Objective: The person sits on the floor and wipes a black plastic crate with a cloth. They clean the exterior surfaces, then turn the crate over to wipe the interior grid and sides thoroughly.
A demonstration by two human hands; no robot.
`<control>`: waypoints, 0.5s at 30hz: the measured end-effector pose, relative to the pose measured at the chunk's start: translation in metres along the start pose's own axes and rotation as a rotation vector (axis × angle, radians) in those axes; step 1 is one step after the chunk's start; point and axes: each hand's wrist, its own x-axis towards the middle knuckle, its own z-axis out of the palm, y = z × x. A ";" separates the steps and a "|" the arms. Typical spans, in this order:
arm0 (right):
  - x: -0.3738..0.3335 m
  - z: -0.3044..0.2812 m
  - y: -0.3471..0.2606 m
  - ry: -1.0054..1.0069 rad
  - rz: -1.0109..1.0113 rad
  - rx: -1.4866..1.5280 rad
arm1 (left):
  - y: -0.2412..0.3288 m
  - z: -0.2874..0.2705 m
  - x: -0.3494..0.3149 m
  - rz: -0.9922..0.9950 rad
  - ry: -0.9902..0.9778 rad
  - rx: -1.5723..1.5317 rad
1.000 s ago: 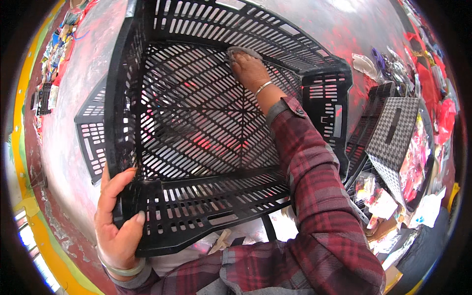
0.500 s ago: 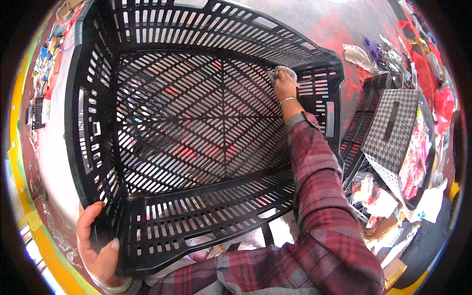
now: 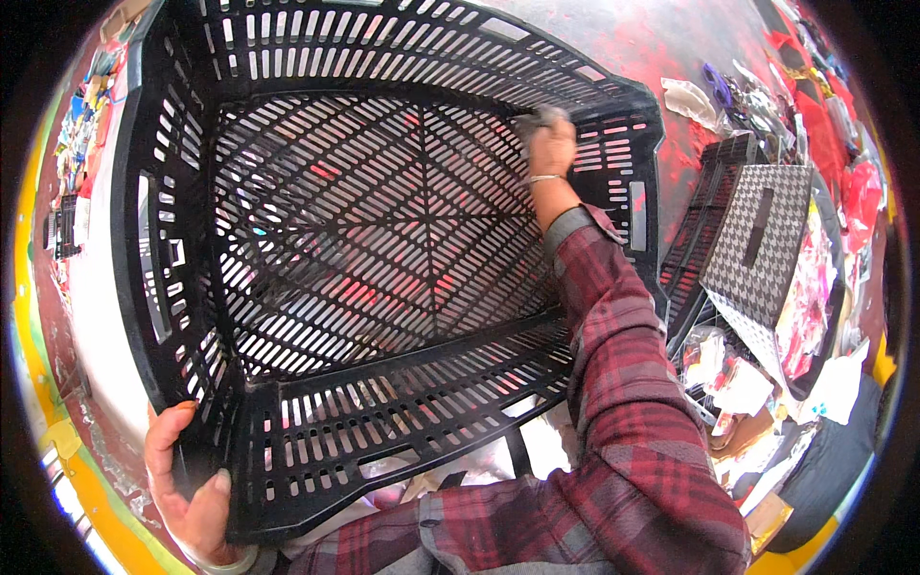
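A large black slatted plastic crate fills the middle of the view, its inside toward me. At its near left corner, my left hand grips the rim, with thumb and fingers on either side of the corner. My right hand reaches inside to the far right corner. It is closed on a grey cloth, pressed near where the floor of the crate meets the wall; hand and cloth are slightly blurred.
To the right stand a dark slatted crate and a houndstooth-patterned box among loose papers and plastic. A purple item and red bags lie farther back. Mixed small items line the far left, beside yellow floor edging.
My right hand has shifted slightly left and up with the cloth along the crate's far right corner. The crate has moved a little left; my left hand keeps its hold.
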 end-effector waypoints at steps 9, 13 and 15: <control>-0.006 0.017 0.037 -0.141 0.245 -0.316 | -0.001 -0.017 0.000 0.115 -0.085 0.192; -0.011 0.016 -0.008 -0.271 0.497 -0.404 | -0.001 -0.022 -0.003 0.077 -0.109 0.217; 0.008 0.015 0.013 -0.393 0.612 -0.474 | 0.007 -0.017 -0.002 0.011 -0.089 0.176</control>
